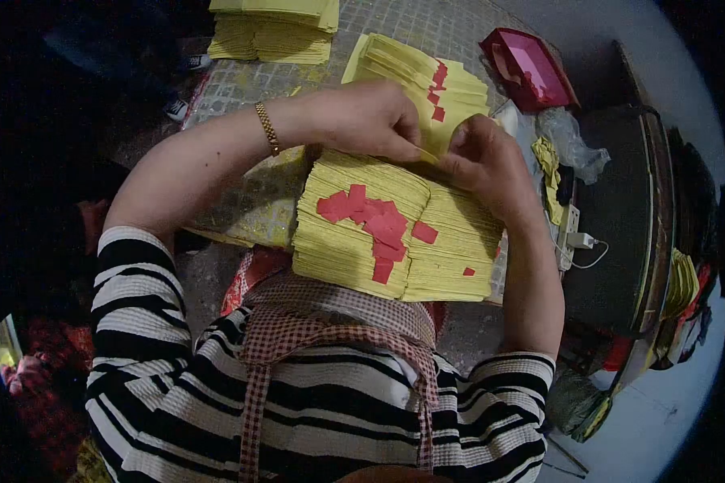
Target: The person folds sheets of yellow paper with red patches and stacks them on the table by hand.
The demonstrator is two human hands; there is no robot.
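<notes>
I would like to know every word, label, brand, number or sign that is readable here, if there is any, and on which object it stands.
There is no readable text in this view.
Yellow paper stacks and red paper pieces: no writing can be made out.
Red box and clear plastic bag: none readable.
Pale marks beyond the table's left edge: too small and blurred to tell.

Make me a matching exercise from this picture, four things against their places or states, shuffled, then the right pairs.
1. Gold bracelet
2. Left hand
3. White plug
4. Largest cluster of red scraps

A. On top of the near yellow stack
B. At the power strip, far right
C. Around the left wrist
D. Pinching yellow paper, beside the right hand

Pairs: 1-C, 2-D, 3-B, 4-A
</notes>
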